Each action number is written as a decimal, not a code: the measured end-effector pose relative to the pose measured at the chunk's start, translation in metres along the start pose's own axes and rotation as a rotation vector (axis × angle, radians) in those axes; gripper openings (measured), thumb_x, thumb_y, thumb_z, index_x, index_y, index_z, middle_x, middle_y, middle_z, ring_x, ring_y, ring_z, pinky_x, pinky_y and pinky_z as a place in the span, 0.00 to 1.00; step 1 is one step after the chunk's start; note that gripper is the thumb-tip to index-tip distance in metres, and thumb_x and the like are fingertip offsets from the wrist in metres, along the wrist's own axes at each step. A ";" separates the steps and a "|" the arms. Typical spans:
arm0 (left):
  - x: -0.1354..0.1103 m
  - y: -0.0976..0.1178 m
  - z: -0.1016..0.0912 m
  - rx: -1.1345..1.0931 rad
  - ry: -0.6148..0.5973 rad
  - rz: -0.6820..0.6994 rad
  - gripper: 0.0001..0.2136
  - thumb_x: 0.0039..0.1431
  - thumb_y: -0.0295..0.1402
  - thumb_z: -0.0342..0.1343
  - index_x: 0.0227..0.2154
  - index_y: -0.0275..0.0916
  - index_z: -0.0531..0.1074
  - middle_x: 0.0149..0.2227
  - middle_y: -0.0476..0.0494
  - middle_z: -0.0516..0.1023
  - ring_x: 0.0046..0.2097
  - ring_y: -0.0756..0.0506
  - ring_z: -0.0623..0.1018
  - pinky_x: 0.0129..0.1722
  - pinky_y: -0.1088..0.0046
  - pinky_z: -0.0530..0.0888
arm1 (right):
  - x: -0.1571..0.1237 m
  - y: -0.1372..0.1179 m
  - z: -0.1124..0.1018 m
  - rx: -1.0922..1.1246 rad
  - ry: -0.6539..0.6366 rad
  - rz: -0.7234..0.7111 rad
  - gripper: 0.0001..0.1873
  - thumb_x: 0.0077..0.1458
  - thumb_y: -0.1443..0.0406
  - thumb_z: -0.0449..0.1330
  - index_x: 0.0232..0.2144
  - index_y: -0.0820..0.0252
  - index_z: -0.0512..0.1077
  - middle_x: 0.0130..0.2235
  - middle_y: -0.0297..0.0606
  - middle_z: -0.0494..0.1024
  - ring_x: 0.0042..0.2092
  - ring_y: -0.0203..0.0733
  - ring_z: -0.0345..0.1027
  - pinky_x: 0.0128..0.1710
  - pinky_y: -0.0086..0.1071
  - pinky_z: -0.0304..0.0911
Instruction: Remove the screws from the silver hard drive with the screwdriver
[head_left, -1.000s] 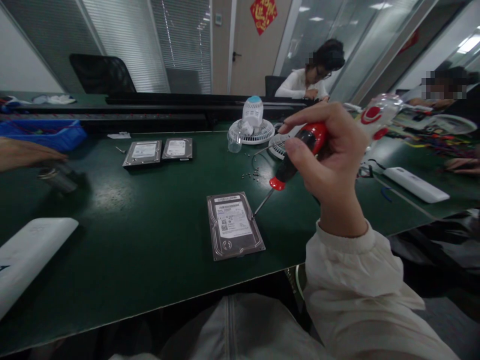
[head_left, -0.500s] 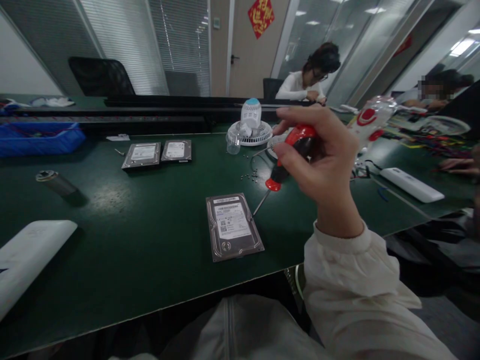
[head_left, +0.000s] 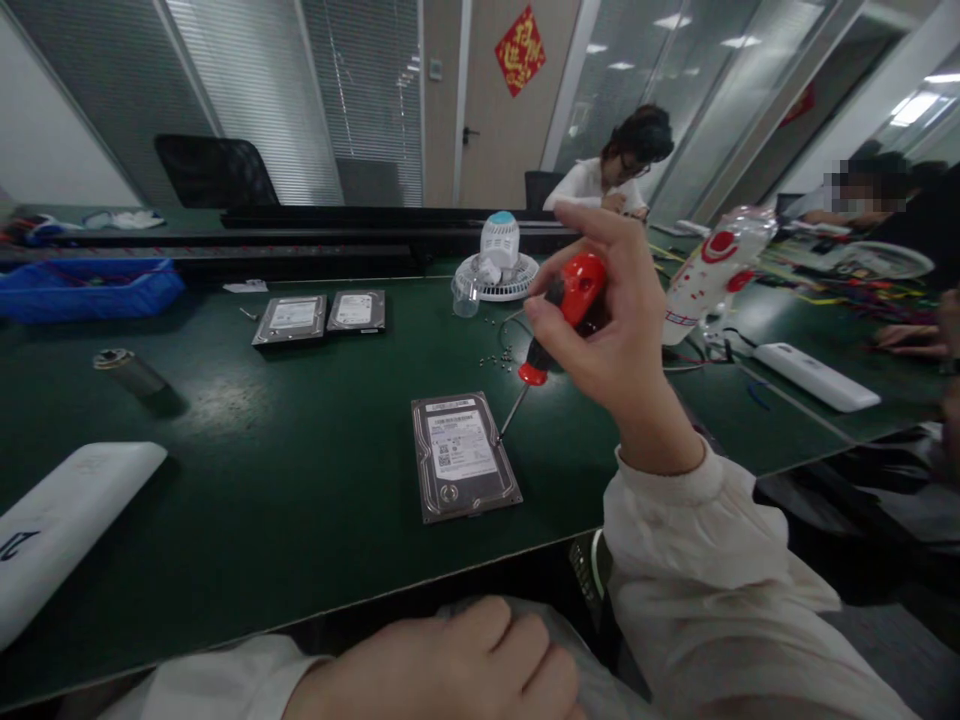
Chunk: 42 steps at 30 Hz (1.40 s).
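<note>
My right hand [head_left: 611, 335] is closed around the red and black handle of a screwdriver [head_left: 533, 372]. The thin shaft slants down to the left, its tip at the right edge of the label on a hard drive [head_left: 461, 460]. That drive lies flat, label up, near the table's front edge. Low in the picture, over my lap, my left hand [head_left: 450, 665] is curled with its knuckles up. Its fingertips are turned out of sight, and whatever may be inside them is hidden. Several small screws [head_left: 496, 358] lie scattered beyond the drive.
Two more hard drives [head_left: 292, 318] lie farther back on the green table [head_left: 300, 500]. At left are a metal cylinder [head_left: 129, 372], a white casing [head_left: 67, 530] and a blue bin [head_left: 90, 290]. A white fan [head_left: 499, 262] and a red-dotted clear bottle [head_left: 712, 265] stand behind. Another person [head_left: 615, 170] sits opposite.
My left hand has come into view at the bottom. My right hand has shifted slightly left with the screwdriver, whose tip stays at the drive label's right edge.
</note>
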<state>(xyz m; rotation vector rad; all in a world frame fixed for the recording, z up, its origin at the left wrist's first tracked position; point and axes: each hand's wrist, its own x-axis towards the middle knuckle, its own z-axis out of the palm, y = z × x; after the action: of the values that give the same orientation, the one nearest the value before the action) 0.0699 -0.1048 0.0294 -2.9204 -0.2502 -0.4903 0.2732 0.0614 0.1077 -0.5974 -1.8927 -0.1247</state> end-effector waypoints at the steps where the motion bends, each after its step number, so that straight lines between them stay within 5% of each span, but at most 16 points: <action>1: 0.011 -0.005 -0.002 0.035 -0.028 0.043 0.08 0.66 0.32 0.53 0.30 0.40 0.69 0.28 0.50 0.67 0.28 0.49 0.67 0.23 0.70 0.59 | 0.001 0.002 0.002 0.025 0.015 -0.001 0.25 0.56 0.58 0.63 0.54 0.44 0.62 0.42 0.35 0.74 0.38 0.41 0.73 0.42 0.44 0.75; 7: 0.042 -0.007 0.027 0.113 -0.026 0.105 0.08 0.64 0.32 0.55 0.29 0.36 0.71 0.29 0.44 0.69 0.29 0.45 0.68 0.25 0.66 0.55 | 0.002 0.005 0.010 0.092 0.109 0.010 0.22 0.50 0.58 0.68 0.42 0.48 0.61 0.41 0.34 0.68 0.41 0.38 0.71 0.31 0.33 0.74; 13: 0.054 -0.014 0.059 0.098 -0.053 0.110 0.08 0.62 0.33 0.58 0.29 0.35 0.75 0.30 0.42 0.70 0.34 0.43 0.69 0.30 0.64 0.57 | -0.003 0.002 0.013 0.091 0.172 -0.047 0.17 0.52 0.61 0.64 0.44 0.48 0.64 0.38 0.34 0.67 0.39 0.38 0.70 0.27 0.31 0.70; 21: 0.046 -0.034 0.054 -0.072 -0.035 0.053 0.07 0.63 0.33 0.56 0.31 0.35 0.72 0.30 0.44 0.70 0.36 0.43 0.68 0.34 0.63 0.59 | -0.008 0.004 0.010 0.126 0.065 0.056 0.20 0.59 0.47 0.56 0.50 0.44 0.65 0.46 0.37 0.70 0.45 0.44 0.73 0.37 0.40 0.76; 26: 0.048 -0.038 0.060 -0.126 -0.038 0.002 0.08 0.64 0.35 0.55 0.31 0.36 0.71 0.30 0.44 0.72 0.36 0.43 0.68 0.34 0.62 0.58 | -0.006 0.001 0.010 0.045 0.092 0.112 0.21 0.54 0.48 0.62 0.47 0.43 0.64 0.46 0.36 0.72 0.45 0.44 0.74 0.37 0.38 0.75; 33: 0.047 -0.038 0.060 -0.124 -0.030 0.007 0.08 0.65 0.34 0.53 0.31 0.36 0.71 0.30 0.45 0.72 0.35 0.43 0.68 0.35 0.62 0.58 | -0.008 0.005 0.005 0.072 0.056 0.048 0.24 0.60 0.45 0.53 0.51 0.48 0.67 0.47 0.37 0.77 0.50 0.47 0.74 0.50 0.46 0.73; 38: 0.047 -0.038 0.061 -0.093 -0.034 -0.004 0.09 0.65 0.35 0.52 0.31 0.36 0.71 0.30 0.44 0.72 0.36 0.44 0.68 0.36 0.63 0.58 | -0.007 0.008 0.008 0.003 0.061 0.056 0.24 0.53 0.48 0.63 0.49 0.47 0.67 0.46 0.37 0.78 0.47 0.47 0.74 0.47 0.45 0.74; 42: 0.047 -0.038 0.062 -0.080 -0.049 -0.003 0.08 0.65 0.34 0.53 0.31 0.36 0.71 0.31 0.44 0.72 0.36 0.43 0.68 0.36 0.63 0.59 | -0.007 0.006 0.007 0.009 0.062 0.042 0.21 0.55 0.53 0.63 0.51 0.46 0.67 0.47 0.38 0.77 0.49 0.48 0.74 0.48 0.45 0.74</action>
<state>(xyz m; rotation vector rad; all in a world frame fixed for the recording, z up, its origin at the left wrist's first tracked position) 0.1251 -0.0500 -0.0071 -3.0134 -0.2462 -0.4401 0.2721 0.0666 0.0975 -0.6201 -1.8192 -0.1067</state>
